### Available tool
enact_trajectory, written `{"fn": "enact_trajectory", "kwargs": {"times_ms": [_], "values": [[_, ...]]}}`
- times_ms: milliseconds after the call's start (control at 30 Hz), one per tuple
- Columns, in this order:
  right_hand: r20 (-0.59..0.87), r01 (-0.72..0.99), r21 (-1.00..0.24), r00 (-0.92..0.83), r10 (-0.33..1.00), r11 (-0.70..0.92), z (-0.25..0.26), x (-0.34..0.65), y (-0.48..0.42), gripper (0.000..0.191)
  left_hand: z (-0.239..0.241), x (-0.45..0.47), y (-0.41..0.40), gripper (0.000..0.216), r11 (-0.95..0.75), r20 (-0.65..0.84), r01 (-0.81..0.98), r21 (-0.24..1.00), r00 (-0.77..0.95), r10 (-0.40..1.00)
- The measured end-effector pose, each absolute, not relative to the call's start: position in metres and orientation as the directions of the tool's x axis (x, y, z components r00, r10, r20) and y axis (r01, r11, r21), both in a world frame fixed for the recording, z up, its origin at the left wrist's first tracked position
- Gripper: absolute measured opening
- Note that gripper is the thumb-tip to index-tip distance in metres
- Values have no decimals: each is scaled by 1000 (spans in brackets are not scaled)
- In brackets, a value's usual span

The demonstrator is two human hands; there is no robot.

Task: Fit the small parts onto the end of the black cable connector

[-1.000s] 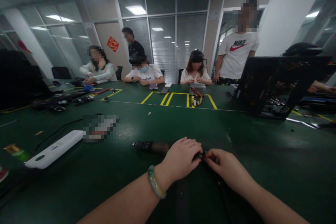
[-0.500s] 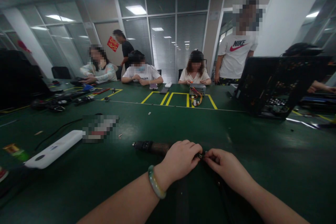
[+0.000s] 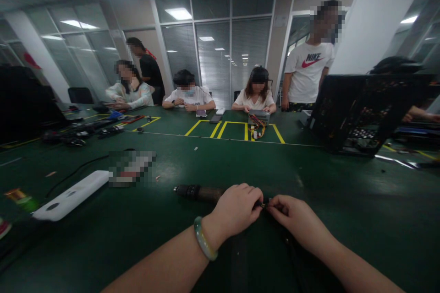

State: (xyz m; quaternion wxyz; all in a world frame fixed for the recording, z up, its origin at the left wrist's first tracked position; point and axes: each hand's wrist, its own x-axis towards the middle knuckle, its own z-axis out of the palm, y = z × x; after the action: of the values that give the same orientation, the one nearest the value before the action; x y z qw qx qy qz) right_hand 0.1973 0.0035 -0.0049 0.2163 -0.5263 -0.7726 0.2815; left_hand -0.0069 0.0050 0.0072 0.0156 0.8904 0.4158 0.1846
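My left hand (image 3: 237,208), with a green bangle on the wrist, is closed over the rear end of a dark cylindrical tool (image 3: 195,192) that lies on the green table (image 3: 213,160). My right hand (image 3: 295,219) is closed in a pinch right beside it, fingertips meeting the left hand's at a small dark part (image 3: 264,203) that I cannot make out. Both hands rest near the table's front edge, over a dark flat thing (image 3: 261,256) below them.
A white device (image 3: 70,195) and a black cable lie at the left. An open black computer case (image 3: 360,114) stands at the right. Several seated people and two standing ones are at the far side, by a power supply with coloured wires (image 3: 257,121) and yellow floor-tape lines.
My hands have barely moved. The standing person in black at the back has walked to the left.
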Motion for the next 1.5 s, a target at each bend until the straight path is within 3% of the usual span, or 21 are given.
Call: {"fn": "enact_trajectory", "kwargs": {"times_ms": [333,533,733,867,1033,1500], "values": [[7,677,-685,-363,932,269,-4,197,3,17,7,-8,5,17,-652,331,730,206,575,748],[34,679,-676,-359,933,286,-9,198,5,17,8,-8,5,6,-701,313,687,190,635,706],[12,686,-676,-352,936,268,-7,198,4,17,10,-8,4,17,-639,289,742,202,578,763],[22,691,-671,-344,939,269,-5,197,3,17,10,-8,5,6,-697,305,691,194,633,712],[21,683,-677,-354,935,274,-7,198,4,18,8,-8,5,15,-656,295,730,193,594,748],[13,673,-689,-358,934,268,-8,198,3,18,9,-9,5,9,-663,301,715,221,597,744]]}}
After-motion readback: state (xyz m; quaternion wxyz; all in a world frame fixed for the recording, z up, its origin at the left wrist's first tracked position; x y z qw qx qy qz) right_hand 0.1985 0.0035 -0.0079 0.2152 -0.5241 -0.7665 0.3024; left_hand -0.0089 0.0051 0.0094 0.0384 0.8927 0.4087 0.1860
